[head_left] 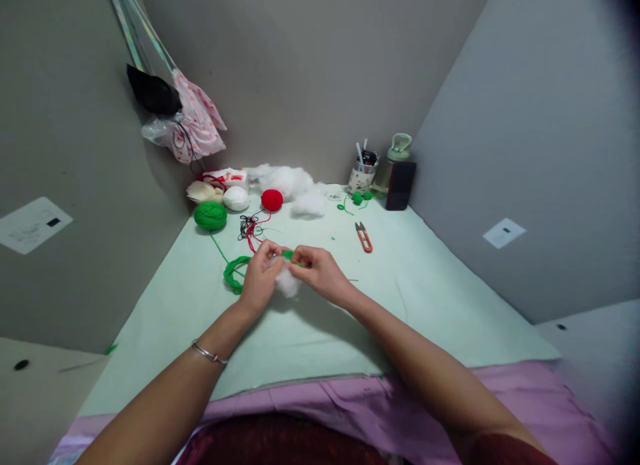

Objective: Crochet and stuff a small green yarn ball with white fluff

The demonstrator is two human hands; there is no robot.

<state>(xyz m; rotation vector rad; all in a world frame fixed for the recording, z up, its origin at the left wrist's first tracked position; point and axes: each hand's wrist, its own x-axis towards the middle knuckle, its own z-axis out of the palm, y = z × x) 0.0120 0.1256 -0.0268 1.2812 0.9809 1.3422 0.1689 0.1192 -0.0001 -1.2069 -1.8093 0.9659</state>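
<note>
Over the middle of the table, my left hand (pixel 260 277) and my right hand (pixel 320 273) meet with fingers pinched around a small green yarn piece (pixel 287 254), mostly hidden by the fingers. A tuft of white stuffing (pixel 287 283) hangs between the hands, touching the fingertips. Just left of my left hand lies a ring-shaped green yarn bundle (pixel 230 278), partly covered by that hand. From near it a green strand runs to a green yarn ball (pixel 210 215). Tangled red yarn (pixel 251 235) lies beyond my left hand, connected to a red yarn ball (pixel 272 199).
Orange-handled thread snips (pixel 365 238) lie right of centre. Along the back are a pile of white stuffing (pixel 285 181), a white yarn ball (pixel 236 198), small green pieces (pixel 357 198), a pen cup (pixel 361 178), a bottle (pixel 385 175) and a dark phone (pixel 401 186). Walls close both sides.
</note>
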